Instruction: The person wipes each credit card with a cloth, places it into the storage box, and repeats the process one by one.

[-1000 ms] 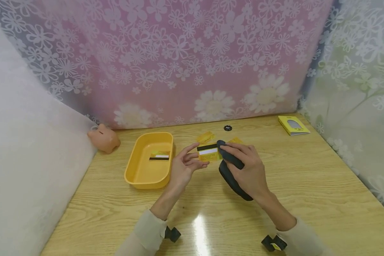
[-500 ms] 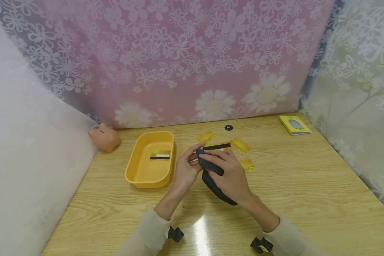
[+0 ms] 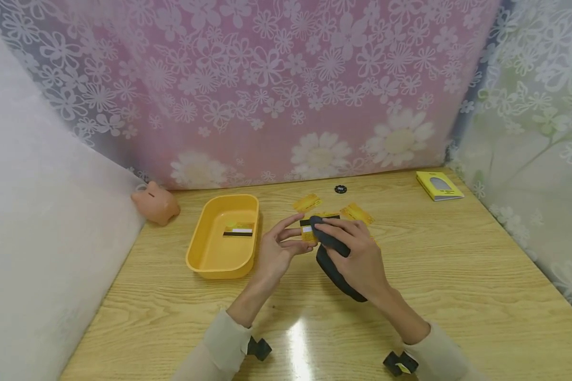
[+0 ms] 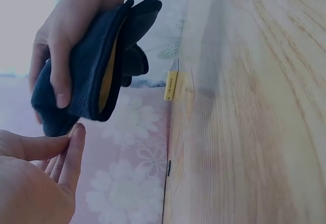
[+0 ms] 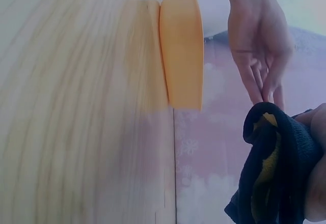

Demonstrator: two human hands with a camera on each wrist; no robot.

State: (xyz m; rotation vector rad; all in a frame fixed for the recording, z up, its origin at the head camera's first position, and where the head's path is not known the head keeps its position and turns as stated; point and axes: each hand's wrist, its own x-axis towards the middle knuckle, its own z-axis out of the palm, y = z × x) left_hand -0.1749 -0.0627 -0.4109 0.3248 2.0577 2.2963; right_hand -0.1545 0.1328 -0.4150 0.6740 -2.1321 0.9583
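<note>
My left hand (image 3: 273, 255) pinches a yellow card (image 3: 307, 233) with a black stripe and a white strip at its left edge, above the table. A folded dark navy cloth (image 3: 333, 271) with yellow edging is gripped by my right hand (image 3: 364, 260). The cloth lies against the card's face and covers its right part. In the left wrist view, the cloth (image 4: 91, 76) hangs in folds just above the left fingertips, and the card is hidden there. From the right wrist, the cloth (image 5: 275, 168) meets the fingertips of the left hand (image 5: 260, 46).
A yellow tray (image 3: 195, 254) left of the hands holds one striped card (image 3: 238, 230). Beyond the hands lie yellow cards (image 3: 307, 202) and a black chip (image 3: 340, 189). A pink piggy bank (image 3: 155, 204) stands far left, a yellow booklet (image 3: 439, 186) far right.
The right hand slid the cloth left across the card to the left fingertips, then partway back right. The left hand stayed nearly in place, still pinching the card.
</note>
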